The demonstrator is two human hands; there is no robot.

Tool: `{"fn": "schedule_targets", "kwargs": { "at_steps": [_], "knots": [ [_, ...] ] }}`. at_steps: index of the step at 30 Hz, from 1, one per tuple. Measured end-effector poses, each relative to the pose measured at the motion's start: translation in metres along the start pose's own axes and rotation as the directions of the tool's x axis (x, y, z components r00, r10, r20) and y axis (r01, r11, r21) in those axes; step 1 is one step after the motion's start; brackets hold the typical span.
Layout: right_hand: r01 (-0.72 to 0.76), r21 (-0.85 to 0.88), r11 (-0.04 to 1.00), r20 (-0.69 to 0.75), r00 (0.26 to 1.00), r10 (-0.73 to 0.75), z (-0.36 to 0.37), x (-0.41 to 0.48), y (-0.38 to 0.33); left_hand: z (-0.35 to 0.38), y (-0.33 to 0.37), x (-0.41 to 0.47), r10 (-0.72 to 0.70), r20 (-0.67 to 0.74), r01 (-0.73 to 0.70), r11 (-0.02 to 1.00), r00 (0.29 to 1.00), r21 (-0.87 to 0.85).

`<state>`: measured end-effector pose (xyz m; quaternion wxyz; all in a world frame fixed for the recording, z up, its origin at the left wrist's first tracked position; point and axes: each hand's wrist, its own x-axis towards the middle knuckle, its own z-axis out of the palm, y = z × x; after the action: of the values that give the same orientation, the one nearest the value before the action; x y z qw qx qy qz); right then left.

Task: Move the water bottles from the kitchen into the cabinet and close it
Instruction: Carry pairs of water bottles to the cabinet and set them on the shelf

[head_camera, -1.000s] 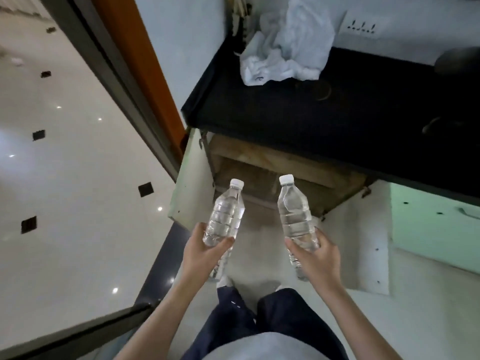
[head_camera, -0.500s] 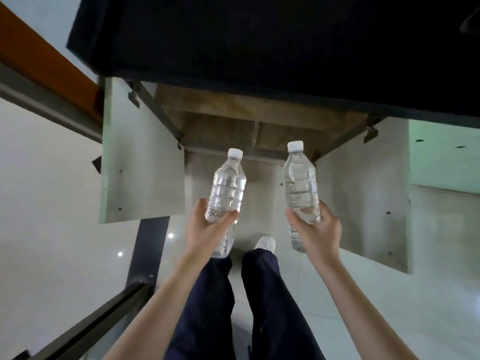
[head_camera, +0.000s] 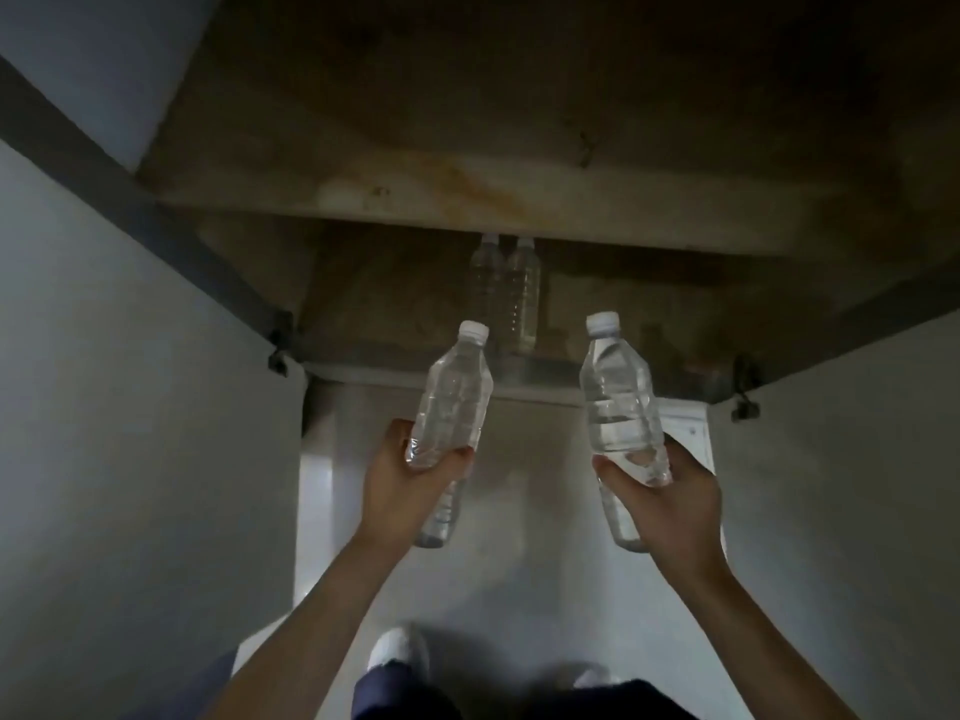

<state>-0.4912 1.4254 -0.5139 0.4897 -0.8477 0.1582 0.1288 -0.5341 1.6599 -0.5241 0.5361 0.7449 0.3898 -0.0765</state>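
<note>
Bottles held: 2 (left hand (head_camera: 410, 480), right hand (head_camera: 670, 491)) | cabinet (head_camera: 467, 163): 2 inside

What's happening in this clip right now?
A person faces an open lower cabinet, both its doors swung wide. The left hand grips one clear water bottle and the right hand another, both held out in front of the opening. Two bottles already stand side by side deep inside. Neither held bottle is in yet.
</note>
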Motion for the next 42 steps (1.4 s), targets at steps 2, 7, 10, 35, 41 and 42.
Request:
{"fn": "schedule_targets", "kwargs": {
  "at_steps": [2,7,10,35,41,42],
  "knots": [
    [0.021,0.008,1.0,0.002,1.0,-0.021,0.025,0.036,0.021,0.02,-0.022,0.047,0.032,-0.003,-0.033,0.999,0.999,-0.021],
    [0.003,0.087,0.996,0.042,0.999,-0.007,0.082,0.134,0.065,0.064,-0.058,0.162,0.177,-0.116,-0.179,0.984,0.977,-0.009],
    [0.185,0.014,0.983,-0.016,0.983,-0.185,0.111,0.171,0.087,0.084,-0.071,0.209,0.236,-0.183,-0.249,0.967,0.955,-0.055],
    [0.422,-0.216,0.881,-0.115,0.885,-0.452,0.172,0.209,0.116,0.081,-0.11,0.269,0.602,-0.115,-0.599,0.798,0.79,0.065],
    [0.463,-0.125,0.877,-0.091,0.875,-0.475,0.175,0.218,0.117,0.089,-0.108,0.273,0.609,-0.164,-0.627,0.774,0.776,-0.089],
    [0.468,-0.106,0.877,-0.086,0.875,-0.477,0.175,0.221,0.115,0.089,-0.104,0.276,0.62,-0.162,-0.637,0.767,0.767,-0.081]
  ]
}}
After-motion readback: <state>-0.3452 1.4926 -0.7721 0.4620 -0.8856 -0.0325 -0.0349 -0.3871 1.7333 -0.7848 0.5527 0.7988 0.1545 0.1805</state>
